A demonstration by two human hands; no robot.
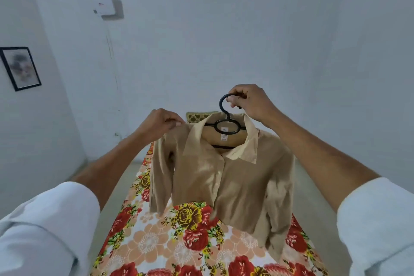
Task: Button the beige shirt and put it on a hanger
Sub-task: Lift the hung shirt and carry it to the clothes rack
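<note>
Shirt (226, 184) — soft beige cloth — hangs on black hanger (225, 119).

Dim, bluish, even light around me; soft shadows, slight overall blur, wide-angle bending at the frame edges.

shirt (235, 177): matt beige cloth | hanger (226, 126): smooth black plastic

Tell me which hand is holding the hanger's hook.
The right hand grips the black hanger by its hook; the left hand only pinches the beige shirt at its shoulder.
</note>
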